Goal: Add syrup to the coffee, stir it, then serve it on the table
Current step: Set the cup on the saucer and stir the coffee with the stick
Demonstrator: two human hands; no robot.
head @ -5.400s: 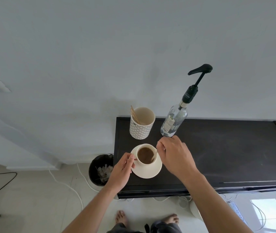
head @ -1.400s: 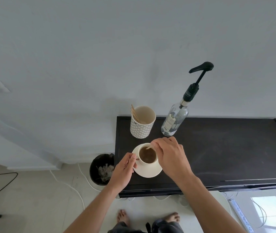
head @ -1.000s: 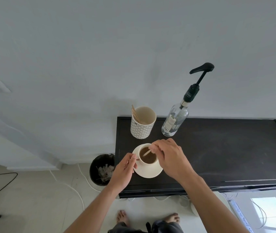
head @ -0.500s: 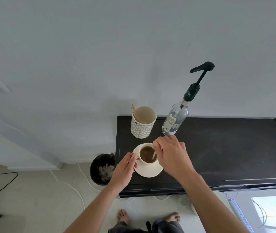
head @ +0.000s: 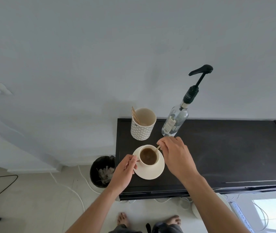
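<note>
- Head view: the right hand (head: 176, 157) pinches a wooden stirrer (head: 158, 147) dipped in the coffee cup (head: 149, 156) on its saucer (head: 155, 172), at the dark table (head: 226, 152) corner.
- The left hand (head: 124, 172), grip closed on the cup's handle, steadies it against stirring; the syrup bottle (head: 176, 121) stands behind.

The right hand (head: 176, 157) covers most of the wooden stirrer (head: 158, 147), leaving only a short length above the cup's (head: 149, 157) rim. The left hand (head: 125, 172) hides the cup's handle and the saucer's (head: 150, 174) near-left edge. The syrup bottle's (head: 175, 121) label is too small to read. The table (head: 226, 157) runs past the right frame edge.
</note>
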